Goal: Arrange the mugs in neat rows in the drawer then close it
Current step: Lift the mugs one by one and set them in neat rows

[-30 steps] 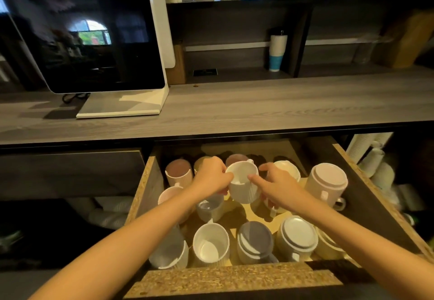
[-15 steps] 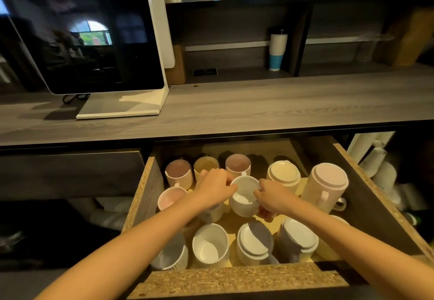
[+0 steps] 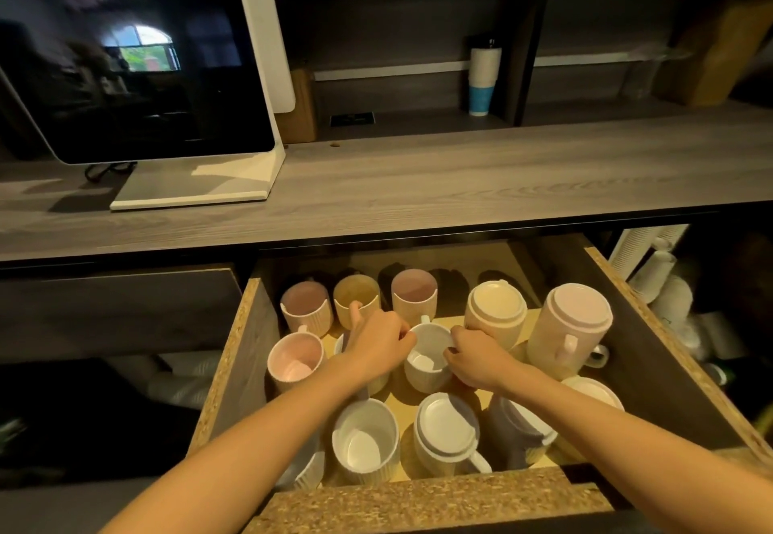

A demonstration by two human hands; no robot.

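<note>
Both my forearms reach forward, bare. Left hand (image 3: 376, 343) and right hand (image 3: 477, 356) curled, knuckles up, fingers closed in a grip, close together.

A café service counter: a white point-of-sale screen (image 3: 138, 57) at far left, stacked paper cups (image 3: 484, 75) shelved behind, mugs filling the near drawer (image 3: 234, 349).
</note>
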